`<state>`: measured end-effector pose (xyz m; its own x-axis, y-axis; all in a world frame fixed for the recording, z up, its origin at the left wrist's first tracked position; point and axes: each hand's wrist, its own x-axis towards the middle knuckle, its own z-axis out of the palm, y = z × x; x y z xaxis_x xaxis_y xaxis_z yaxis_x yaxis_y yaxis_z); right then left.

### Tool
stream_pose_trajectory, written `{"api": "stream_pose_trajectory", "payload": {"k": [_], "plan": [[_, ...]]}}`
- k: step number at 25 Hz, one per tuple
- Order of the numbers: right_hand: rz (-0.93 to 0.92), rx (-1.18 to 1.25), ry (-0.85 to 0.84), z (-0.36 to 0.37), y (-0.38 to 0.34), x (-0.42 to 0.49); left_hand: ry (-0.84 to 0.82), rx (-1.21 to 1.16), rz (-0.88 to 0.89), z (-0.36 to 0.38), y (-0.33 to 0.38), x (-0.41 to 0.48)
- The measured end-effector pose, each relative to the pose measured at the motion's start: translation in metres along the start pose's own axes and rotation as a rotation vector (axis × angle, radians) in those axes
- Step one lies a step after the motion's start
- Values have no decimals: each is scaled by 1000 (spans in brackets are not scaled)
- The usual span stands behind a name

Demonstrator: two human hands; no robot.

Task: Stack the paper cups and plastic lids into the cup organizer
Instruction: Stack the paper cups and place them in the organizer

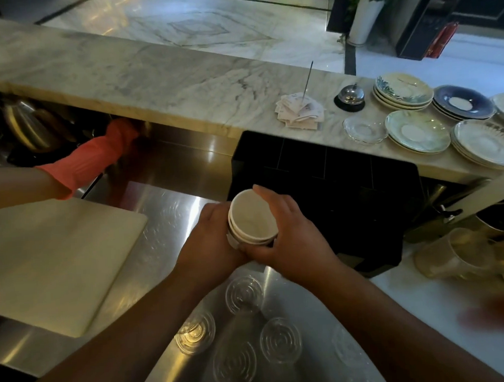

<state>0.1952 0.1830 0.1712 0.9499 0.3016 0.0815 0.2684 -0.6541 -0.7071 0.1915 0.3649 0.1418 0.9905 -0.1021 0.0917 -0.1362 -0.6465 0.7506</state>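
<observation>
Head view: both bare hands meet over the steel counter, wrapped around a short stack of white paper cups. The left hand cups the stack from its left side, fingers closed around the wall. The right hand grips it from the right, thumb curled under the lower rim and a fingertip resting on the top rim. The stack is tilted, its open mouth turned up toward the camera, and several rims show nested one inside another. It is held just in front of the black cup organizer, which stands against the marble ledge with its dividers visible; the cups are at its near left corner, not inside any slot.

Clear plastic lids lie flat and scattered on the steel counter below the forearms, apart from each other and well short of the organizer.

To the left lies a pale cutting board. Beyond it another person's arm in a pink glove reaches under the ledge toward metal pots.

On the ledge to the right sit a spike of paper receipts, a small service bell and stacks of saucers. A clear plastic cup lies on its side at the far right
</observation>
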Motion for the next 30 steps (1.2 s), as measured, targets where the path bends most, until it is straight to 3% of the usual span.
{"api": "stream_pose_trajectory", "payload": {"k": [14,25,30], "plan": [[-123,-82,267,-84,-3,115,181,96,163,-31,53,142],[-47,-76,120,-44,45,176,47,147,-8,-11,4,183],[-23,-126,67,-28,63,185,31,298,1,-1,-16,188]]}}
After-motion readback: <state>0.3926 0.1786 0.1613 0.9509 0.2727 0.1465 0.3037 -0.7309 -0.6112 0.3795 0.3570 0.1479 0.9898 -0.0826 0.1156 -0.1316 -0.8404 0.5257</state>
